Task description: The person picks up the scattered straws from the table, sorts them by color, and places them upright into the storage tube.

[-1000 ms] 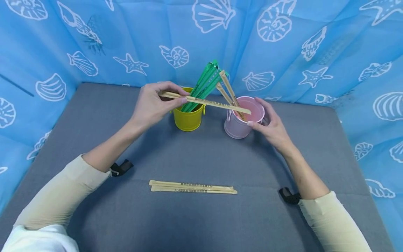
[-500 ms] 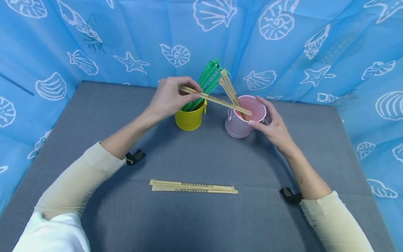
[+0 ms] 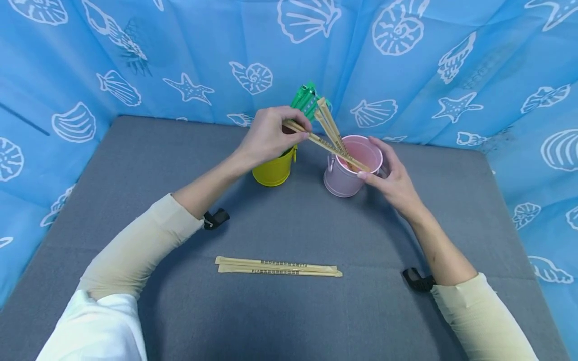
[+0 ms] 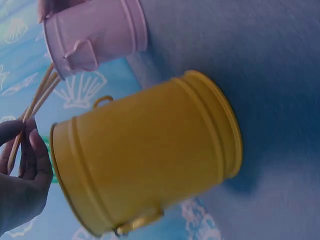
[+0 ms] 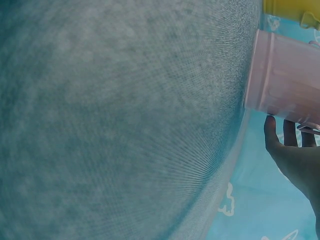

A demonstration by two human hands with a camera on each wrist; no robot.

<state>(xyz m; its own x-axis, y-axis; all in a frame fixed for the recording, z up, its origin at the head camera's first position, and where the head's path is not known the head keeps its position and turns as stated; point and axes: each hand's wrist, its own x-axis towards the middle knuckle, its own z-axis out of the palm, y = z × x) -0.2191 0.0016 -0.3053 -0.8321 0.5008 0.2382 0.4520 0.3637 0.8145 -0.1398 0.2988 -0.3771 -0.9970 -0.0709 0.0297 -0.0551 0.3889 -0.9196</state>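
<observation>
My left hand (image 3: pixel 270 136) pinches the upper end of a tan wrapped chopstick pair (image 3: pixel 331 149) above the yellow bucket (image 3: pixel 273 170). The pair slants down to the right with its lower end over the rim of the pink bucket (image 3: pixel 347 175). Two more tan pairs (image 3: pixel 328 126) lean in the pink bucket. Green wrapped sticks (image 3: pixel 304 100) stand in the yellow bucket (image 4: pixel 145 160). My right hand (image 3: pixel 392 176) grips the right side of the pink bucket (image 5: pixel 287 80), thumb at its near rim.
Two tan wrapped chopstick pairs (image 3: pixel 277 266) lie side by side on the grey mat (image 3: pixel 135 165) near me. Blue shell-print cloth (image 3: pixel 135 60) walls the mat at the back and both sides.
My left hand has moved right and up with the tan pair, tilting it steeper, and its lower end has come over the pink bucket's rim. My right hand stays on the pink bucket.
</observation>
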